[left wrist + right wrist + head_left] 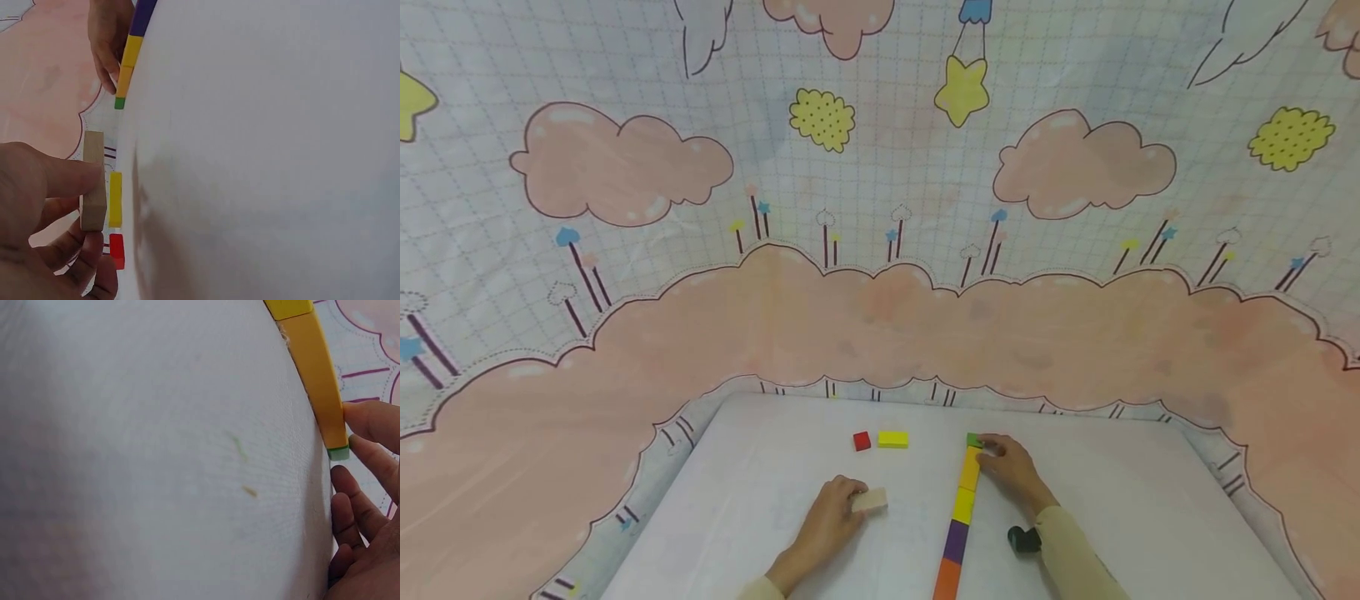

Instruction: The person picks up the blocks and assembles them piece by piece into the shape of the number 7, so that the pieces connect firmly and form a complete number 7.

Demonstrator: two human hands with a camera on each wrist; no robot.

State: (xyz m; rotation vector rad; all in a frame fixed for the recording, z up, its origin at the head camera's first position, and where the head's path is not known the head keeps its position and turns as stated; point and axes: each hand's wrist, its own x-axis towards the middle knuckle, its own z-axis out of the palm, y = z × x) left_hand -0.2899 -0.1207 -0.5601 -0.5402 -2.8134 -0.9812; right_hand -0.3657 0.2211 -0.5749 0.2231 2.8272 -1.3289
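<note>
A plain wooden block (870, 501) is pinched between the thumb and fingers of my left hand (829, 518); the left wrist view shows the block (94, 181) held lengthwise. To the right, a row of blocks lies end to end: orange (947, 579), purple (956, 542), yellow (964, 505), yellow-orange (970, 469) and a green block (973, 439) at the far end. Beside that far end is my right hand (1013, 471), its thumb and forefinger against the sides of the yellow-orange block (315, 375) and green block (339, 453). Its other fingers bend loosely near the tabletop.
Beyond my left hand lie a small red block (862, 441) and a yellow block (892, 439). A dark green rounded piece (1024, 540) is next to my right sleeve. The white table (737, 467) ends at a patterned cloth backdrop (880, 325) behind and at both sides.
</note>
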